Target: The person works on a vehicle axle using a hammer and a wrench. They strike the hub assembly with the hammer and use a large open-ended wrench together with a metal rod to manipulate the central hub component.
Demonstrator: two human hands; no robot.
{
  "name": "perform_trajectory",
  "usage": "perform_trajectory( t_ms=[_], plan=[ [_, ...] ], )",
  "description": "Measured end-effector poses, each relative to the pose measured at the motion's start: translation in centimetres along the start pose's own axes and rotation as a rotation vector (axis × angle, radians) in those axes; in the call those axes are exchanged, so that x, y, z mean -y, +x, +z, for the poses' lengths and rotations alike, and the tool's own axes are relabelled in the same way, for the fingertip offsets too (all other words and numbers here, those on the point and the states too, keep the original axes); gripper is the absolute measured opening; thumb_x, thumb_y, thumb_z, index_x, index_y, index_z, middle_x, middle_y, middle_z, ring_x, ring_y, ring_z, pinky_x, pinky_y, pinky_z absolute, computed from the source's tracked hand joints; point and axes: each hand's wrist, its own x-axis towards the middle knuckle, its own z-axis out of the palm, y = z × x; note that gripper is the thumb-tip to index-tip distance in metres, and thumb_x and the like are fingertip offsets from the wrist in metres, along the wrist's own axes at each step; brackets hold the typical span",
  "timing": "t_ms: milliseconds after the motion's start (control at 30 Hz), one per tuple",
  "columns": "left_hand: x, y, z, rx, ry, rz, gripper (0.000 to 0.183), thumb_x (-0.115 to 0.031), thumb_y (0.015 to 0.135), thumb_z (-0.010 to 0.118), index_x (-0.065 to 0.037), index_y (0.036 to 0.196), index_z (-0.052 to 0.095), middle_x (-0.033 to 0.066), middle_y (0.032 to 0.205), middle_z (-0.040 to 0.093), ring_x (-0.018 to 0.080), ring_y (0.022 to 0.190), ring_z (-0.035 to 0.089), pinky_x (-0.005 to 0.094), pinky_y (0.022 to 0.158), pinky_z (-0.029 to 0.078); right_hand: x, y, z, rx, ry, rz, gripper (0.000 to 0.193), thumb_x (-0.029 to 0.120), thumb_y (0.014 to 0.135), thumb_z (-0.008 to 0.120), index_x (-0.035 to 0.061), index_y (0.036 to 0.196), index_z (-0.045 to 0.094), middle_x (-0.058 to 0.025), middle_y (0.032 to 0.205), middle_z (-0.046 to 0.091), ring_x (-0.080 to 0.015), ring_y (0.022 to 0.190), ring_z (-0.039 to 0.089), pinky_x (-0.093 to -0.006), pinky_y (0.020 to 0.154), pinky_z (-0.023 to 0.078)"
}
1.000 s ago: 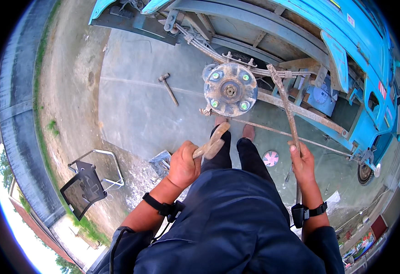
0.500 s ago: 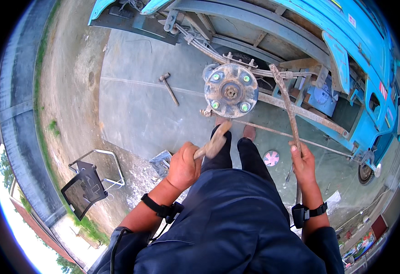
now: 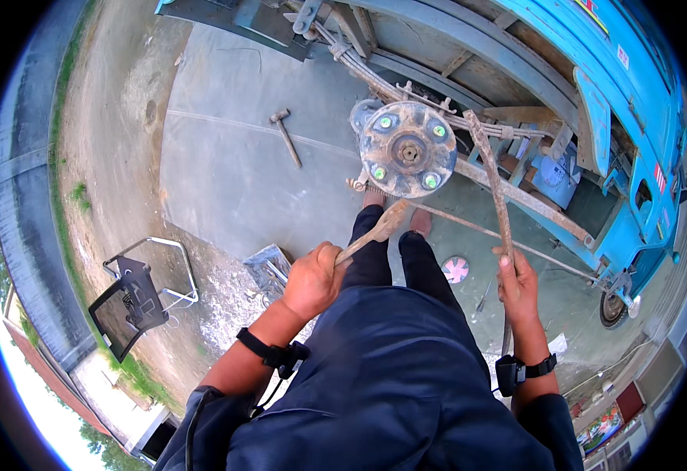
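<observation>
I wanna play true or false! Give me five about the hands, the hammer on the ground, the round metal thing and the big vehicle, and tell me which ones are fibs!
1. The right hand holds a long rusty bar. True.
2. The left hand is empty. False: the left hand grips a brown tool.
3. The hammer lies on the ground, to the left of the round metal hub. True.
4. The vehicle is red all over. False: the vehicle is mostly bright blue on the outside.
5. Four green spots show on the face of the hub. True.
</observation>
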Motion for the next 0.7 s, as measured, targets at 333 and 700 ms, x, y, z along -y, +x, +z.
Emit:
perform_trajectory(
  t_ms=[333,700],
  plan=[
    [1.6,3.2,-4.8,-0.241,0.102,0.052,0.028,-0.022,0.082,0.075,-0.004,0.095,0.059,0.0129,0.08,0.055,0.0346,0.064,0.058,0.0414,0.055,0.046,1.1,0.0,0.2,0.047,0.117,0.073,0.034,0.033,0.101,0.054,0.0042,0.117,0.064,0.0075,0.062,0.042,-0.0012,0.049,0.036,-0.0196,0.045,0.029],
    [3.1,10.4,-10.8,-0.118,0.379,0.303,0.033,-0.031,0.076,0.079,-0.006,0.091,0.063,0.0094,0.076,0.054,0.0294,0.064,0.059,0.0392,0.054,0.047,5.3,5.6,5.3,0.01,-0.009,-0.171,0.044,0.023,0.092,0.069,0.0021,0.13,0.057,0.0018,0.087,0.056,-0.0037,0.072,0.046,-0.0201,0.065,0.04]
  ],
)
